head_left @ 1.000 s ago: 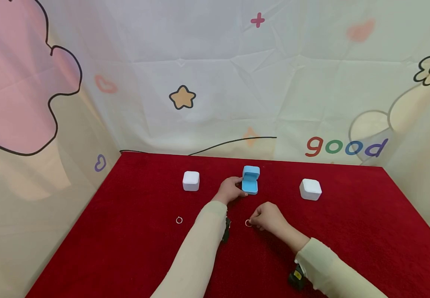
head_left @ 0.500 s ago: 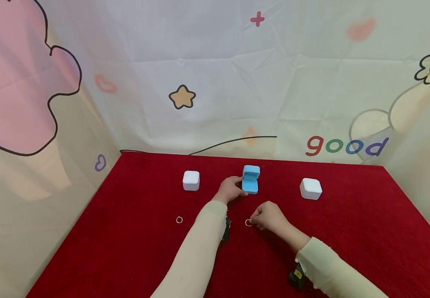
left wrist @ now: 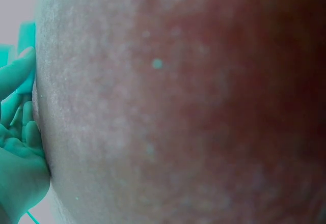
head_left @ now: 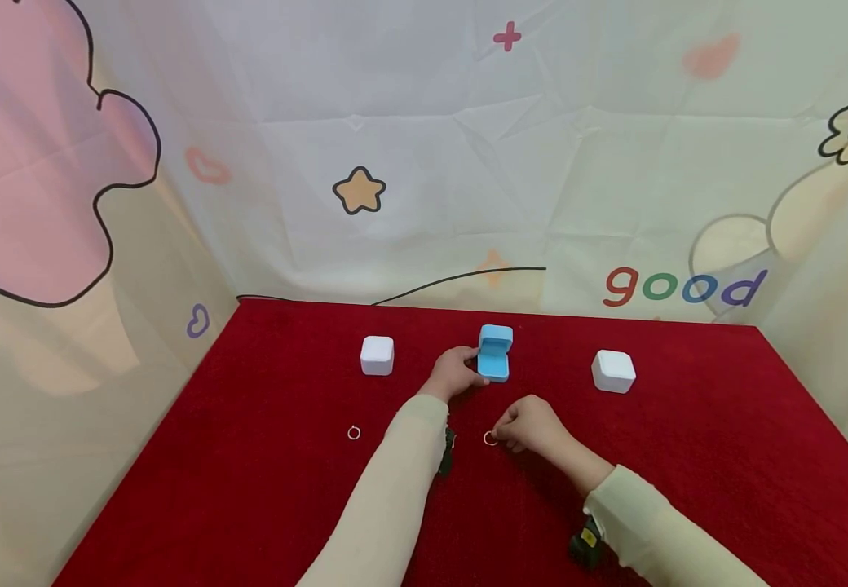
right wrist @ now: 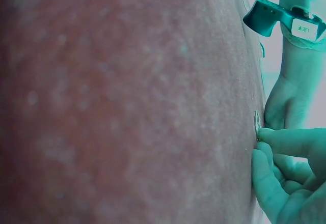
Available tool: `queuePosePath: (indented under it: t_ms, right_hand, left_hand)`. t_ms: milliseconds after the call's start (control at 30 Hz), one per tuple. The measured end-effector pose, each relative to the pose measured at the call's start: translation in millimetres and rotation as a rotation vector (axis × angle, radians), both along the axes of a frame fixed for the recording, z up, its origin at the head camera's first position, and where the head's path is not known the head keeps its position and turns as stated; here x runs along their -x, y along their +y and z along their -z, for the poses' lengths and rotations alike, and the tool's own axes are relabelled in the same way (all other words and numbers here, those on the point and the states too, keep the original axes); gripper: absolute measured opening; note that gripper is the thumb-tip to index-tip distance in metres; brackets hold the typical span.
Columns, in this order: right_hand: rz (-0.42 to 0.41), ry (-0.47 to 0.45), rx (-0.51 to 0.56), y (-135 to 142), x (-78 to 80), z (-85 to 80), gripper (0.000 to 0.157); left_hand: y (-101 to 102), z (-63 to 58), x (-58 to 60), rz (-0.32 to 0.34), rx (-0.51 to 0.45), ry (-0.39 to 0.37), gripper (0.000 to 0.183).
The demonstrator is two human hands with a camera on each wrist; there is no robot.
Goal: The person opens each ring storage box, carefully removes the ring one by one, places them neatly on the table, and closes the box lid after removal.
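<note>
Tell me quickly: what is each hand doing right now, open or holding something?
Left hand: closed, holding the opened blue box at its side.
Right hand: closed, pinching a ring.

The left hand (head_left: 455, 375) holds the blue box (head_left: 493, 365) from its left; the right hand (head_left: 532, 425), fingers curled, pinches on its near side.
</note>
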State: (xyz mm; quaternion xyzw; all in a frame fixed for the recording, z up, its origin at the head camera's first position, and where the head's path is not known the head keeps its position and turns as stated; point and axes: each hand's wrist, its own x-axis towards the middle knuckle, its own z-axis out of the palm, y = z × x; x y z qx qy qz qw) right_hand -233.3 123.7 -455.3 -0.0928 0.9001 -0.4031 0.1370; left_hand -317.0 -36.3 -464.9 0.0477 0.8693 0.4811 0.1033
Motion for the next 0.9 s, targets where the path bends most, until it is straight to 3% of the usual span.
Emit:
queuePosePath:
  t_ms: [200,533,900]
  right_hand:
    - [-0.016,-0.019,0.023,1,1.5,-2.0,0.012]
    - [0.005,-0.167,0.123,6,-0.2,-8.1,0.024]
    - [-0.031,-0.13,0.064,7,2.0,-16.7,0.026]
  left_hand:
    - [-1,0.3,1.9,0.002,-0.004,0.0,0.059]
    - [-1,5.0,5.7,0.002,-0.001,-0.012,0.06]
    - [0,3.0,3.7,0.011,0.01,0.001,0.06]
